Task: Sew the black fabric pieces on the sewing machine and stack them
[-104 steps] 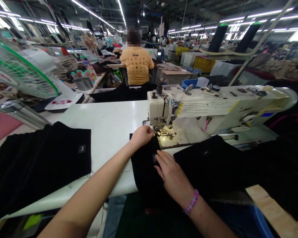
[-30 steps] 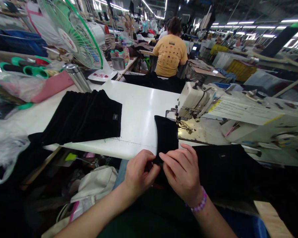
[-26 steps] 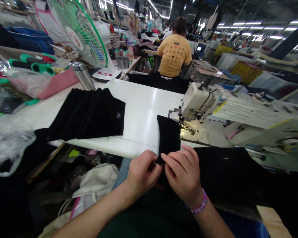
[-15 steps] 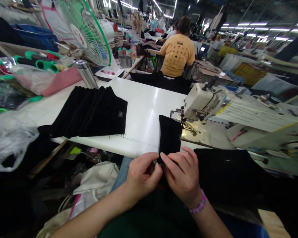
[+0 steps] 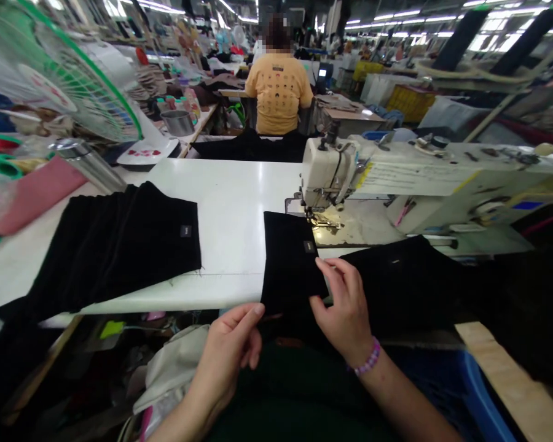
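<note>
A black fabric piece (image 5: 288,261) lies at the front edge of the white table, its far right corner beside the sewing machine's (image 5: 327,175) presser foot. A small label (image 5: 309,247) shows near its right edge. My left hand (image 5: 235,341) pinches the piece's near left edge between thumb and forefinger, the other fingers curled. With thumb and fingertips, my right hand (image 5: 343,304) grips its right edge just below the label. The fingers' undersides are hidden. To the left lies a stack of black fabric pieces (image 5: 133,245), the top one bearing a small label.
More black fabric (image 5: 391,270) drapes over the table edge at right. A steel flask (image 5: 90,166) and a green fan (image 5: 87,86) stand at the back left. A blue crate (image 5: 483,393) and wooden board (image 5: 502,362) are low right. Ahead, a person in a yellow shirt (image 5: 279,92) sits.
My hands have moved apart from a close pinch at the near end, the right one going up the fabric's right edge. The label now shows fully. My view has turned right.
</note>
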Demonstrator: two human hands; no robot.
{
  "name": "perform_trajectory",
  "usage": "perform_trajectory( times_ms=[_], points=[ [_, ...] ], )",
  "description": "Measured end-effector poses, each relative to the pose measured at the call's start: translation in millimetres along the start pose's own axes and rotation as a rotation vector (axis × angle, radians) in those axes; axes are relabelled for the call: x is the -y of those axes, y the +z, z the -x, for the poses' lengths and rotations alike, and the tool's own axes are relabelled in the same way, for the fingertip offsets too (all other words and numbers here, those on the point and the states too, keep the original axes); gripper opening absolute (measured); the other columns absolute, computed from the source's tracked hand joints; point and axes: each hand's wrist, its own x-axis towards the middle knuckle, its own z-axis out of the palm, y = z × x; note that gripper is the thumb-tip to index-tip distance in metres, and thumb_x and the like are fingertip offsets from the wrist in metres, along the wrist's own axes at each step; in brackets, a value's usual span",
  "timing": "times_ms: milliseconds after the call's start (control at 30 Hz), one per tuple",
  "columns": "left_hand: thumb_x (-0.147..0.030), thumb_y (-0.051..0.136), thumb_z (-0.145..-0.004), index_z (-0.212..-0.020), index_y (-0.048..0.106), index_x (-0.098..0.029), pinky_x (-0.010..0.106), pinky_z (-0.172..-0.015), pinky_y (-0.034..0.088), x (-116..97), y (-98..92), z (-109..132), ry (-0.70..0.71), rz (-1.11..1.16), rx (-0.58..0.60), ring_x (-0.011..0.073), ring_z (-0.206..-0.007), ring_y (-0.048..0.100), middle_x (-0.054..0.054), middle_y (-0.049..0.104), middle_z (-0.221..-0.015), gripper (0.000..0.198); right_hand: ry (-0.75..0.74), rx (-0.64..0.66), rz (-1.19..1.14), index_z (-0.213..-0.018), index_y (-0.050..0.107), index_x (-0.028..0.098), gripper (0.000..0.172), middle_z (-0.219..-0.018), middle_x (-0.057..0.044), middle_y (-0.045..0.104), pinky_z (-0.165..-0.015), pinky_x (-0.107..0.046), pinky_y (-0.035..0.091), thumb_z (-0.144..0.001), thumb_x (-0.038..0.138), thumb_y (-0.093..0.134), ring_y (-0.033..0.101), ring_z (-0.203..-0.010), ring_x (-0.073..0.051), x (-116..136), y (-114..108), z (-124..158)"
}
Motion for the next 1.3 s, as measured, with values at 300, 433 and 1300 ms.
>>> perform_trajectory(
  times_ms=[300, 433, 1300],
  points=[
    [-0.051, 0.078, -0.062, -0.066, 0.061, -0.015, 0.018, -0.041, 0.018, 15.5, 2.7, -7.5, -0.133, 0.029, -0.017, 0.0019, -0.034, 0.026, 0.004, 0.067, -0.054, 0.04, 1.023, 0.442, -0.867, -0.068, 0.05, 0.021, 0.025, -0.055, 0.002, 0.061, -0.039, -0.023, 0.043, -0.08, 0.043, 0.054, 0.049, -0.037, -0.009, -10.2, -2.1, 21.9],
    [-0.055, 0.075, -0.061, -0.065, 0.06, -0.015, 0.018, -0.041, 0.014, 20.2, 4.9, -9.6, -0.138, -0.022, -0.002, 0.0023, -0.033, 0.024, 0.004, 0.065, -0.048, 0.043, 1.067, 0.397, -0.945, -0.076, 0.053, 0.019, 0.031, -0.06, 0.001, 0.064, -0.043, -0.023, 0.048, -0.079, 0.05, 0.055, 0.058, -0.042, -0.011, -10.6, -2.0, 26.5],
    [-0.014, 0.053, -0.093, -0.102, 0.066, -0.014, 0.036, -0.069, 0.05, -1.8, 57.0, -52.8, 1.488, -1.207, 0.153, 0.0219, -0.079, 0.059, 0.009, 0.068, -0.091, 0.016, 0.932, 0.354, -0.877, -0.084, 0.058, 0.019, 0.037, -0.058, 0.004, 0.058, -0.038, -0.022, 0.046, -0.094, 0.053, 0.048, 0.049, -0.037, -0.009, -8.1, -18.2, 26.9]
  ],
)
